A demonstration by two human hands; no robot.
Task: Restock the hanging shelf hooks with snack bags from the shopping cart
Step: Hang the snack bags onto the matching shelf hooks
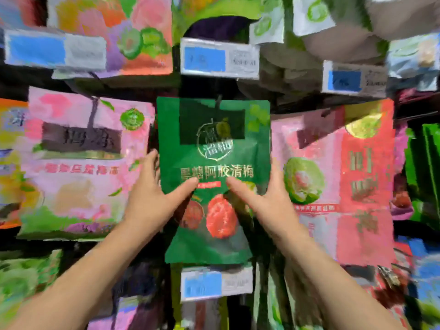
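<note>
Crowded snack shelving (pixel 142 85) fills the wall. Left hand (pixel 152 194) and right hand (pixel 269 201) grip the green plum-print foil bag (pixel 214 160) by its sides, up at the dark hook (pixel 218 101); keeping it level should seat the hole squarely

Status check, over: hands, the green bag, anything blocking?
Both hands gripping: left hand, right hand, thumbs on front. Green snack bag upright, top at its hook; threaded or not, too blurred. Pink bag left, red-pink bag right, neither in front.

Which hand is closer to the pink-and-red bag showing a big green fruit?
Right. The right hand grips the green bag at its right edge, beside the pink-and-red bag; the left hand grips its far edge.
</note>
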